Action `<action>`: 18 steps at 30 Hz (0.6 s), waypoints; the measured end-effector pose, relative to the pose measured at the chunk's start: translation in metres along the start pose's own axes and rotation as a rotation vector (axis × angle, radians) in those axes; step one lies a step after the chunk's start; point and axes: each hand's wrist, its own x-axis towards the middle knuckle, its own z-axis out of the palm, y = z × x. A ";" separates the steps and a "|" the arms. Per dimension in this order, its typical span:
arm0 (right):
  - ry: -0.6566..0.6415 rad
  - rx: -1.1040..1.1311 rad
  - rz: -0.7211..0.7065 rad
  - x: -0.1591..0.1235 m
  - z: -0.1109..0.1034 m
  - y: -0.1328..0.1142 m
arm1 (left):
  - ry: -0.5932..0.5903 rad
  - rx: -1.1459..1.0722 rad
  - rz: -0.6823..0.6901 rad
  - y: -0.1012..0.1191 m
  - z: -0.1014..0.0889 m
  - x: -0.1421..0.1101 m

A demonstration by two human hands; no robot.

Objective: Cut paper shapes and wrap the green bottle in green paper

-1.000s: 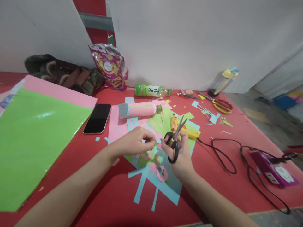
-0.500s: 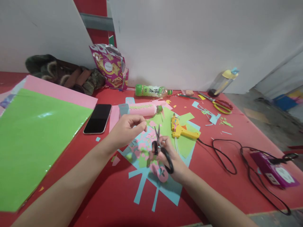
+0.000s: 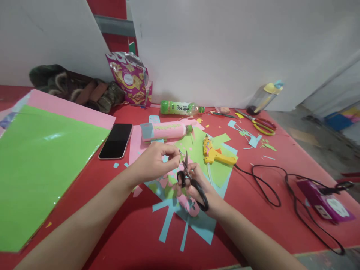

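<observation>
My right hand (image 3: 198, 185) grips small black-handled scissors (image 3: 200, 195); their blades are parted and point up and away from me. My left hand (image 3: 161, 161) is closed in a pinch just left of the blade tips. A tiny thin sliver shows at its fingertips, too small to name. Under both hands lie blue paper (image 3: 206, 227) with strips cut along its edge and a scatter of pink, green and blue scraps (image 3: 168, 191). A pink paper round (image 3: 192, 207) with a dark mark is just below my right hand.
Beyond my hands lies a pink-wrapped bottle (image 3: 168, 130). A yellow glue gun (image 3: 219, 156) rests right of them, its cord running to a purple power strip (image 3: 326, 202). A phone (image 3: 116, 141) and green sheets (image 3: 50, 168) lie left. Farther back are a tea bottle (image 3: 181, 108) and larger scissors (image 3: 263, 125).
My left hand has moved right and slightly nearer to me, up to the scissors' tips. The scissors have turned slightly; my right hand stays in nearly the same place.
</observation>
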 end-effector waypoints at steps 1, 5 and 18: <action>0.000 -0.001 -0.002 0.000 0.000 0.000 | -0.004 0.000 0.007 0.000 0.000 0.000; -0.004 0.005 -0.009 0.000 0.000 0.001 | -0.008 0.000 0.020 0.000 0.001 0.000; -0.014 -0.020 0.003 0.000 -0.001 0.000 | -0.028 0.013 0.025 0.000 0.000 0.000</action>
